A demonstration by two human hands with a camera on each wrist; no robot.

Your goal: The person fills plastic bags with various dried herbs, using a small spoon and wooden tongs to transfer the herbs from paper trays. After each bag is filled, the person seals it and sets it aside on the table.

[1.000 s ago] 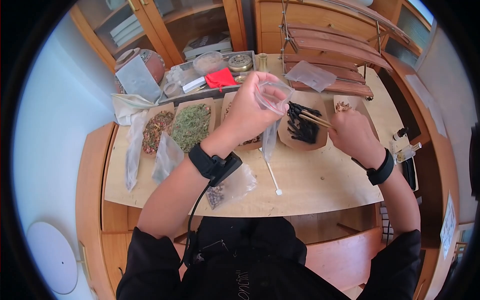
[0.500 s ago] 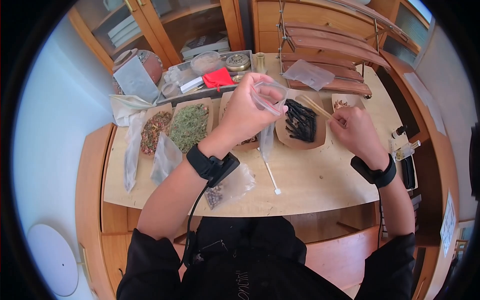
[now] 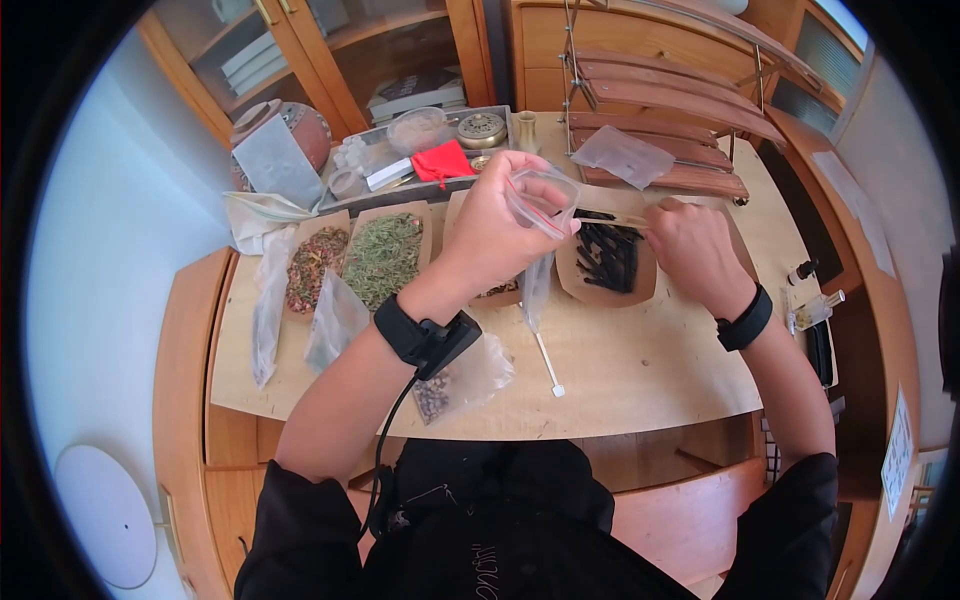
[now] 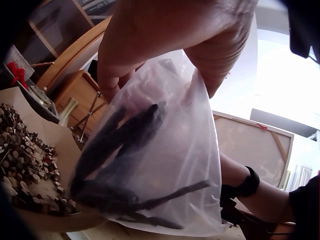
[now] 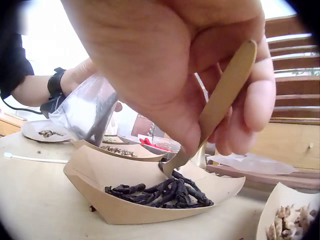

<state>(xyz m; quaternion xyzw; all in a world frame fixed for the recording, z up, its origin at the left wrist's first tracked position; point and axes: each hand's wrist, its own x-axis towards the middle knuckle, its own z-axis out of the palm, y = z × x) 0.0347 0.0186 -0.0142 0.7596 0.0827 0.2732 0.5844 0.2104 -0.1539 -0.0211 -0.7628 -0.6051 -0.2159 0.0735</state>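
My left hand point(image 3: 500, 225) holds a clear zip bag point(image 3: 543, 205) by its top, the mouth spread wide; in the left wrist view several dark sticks point(image 4: 120, 145) lie inside the bag point(image 4: 175, 165). My right hand point(image 3: 695, 250) pinches wooden tongs point(image 3: 615, 220) over a paper tray point(image 3: 610, 297) of black dried pieces point(image 3: 607, 258). From the right wrist, the hand point(image 5: 200, 80) grips the tongs point(image 5: 227, 90), whose lower end reaches the black pieces point(image 5: 170, 192) near the far side of the tray point(image 5: 125, 212). The tips' hold is unclear.
Trays of red-brown flowers point(image 3: 315, 268) and green herb point(image 3: 383, 255) stand left. A bag of small round pieces point(image 3: 435, 395) and a white tie point(image 3: 545, 355) lie in front. Behind stand a grey tray point(image 3: 340, 200) and a slatted wooden rack point(image 3: 660, 125); small bottles point(image 3: 815, 310) stand right.
My right hand first drew back toward the right with the tongs, then came back left to the tray of black pieces. The left hand and its bag have hardly moved.
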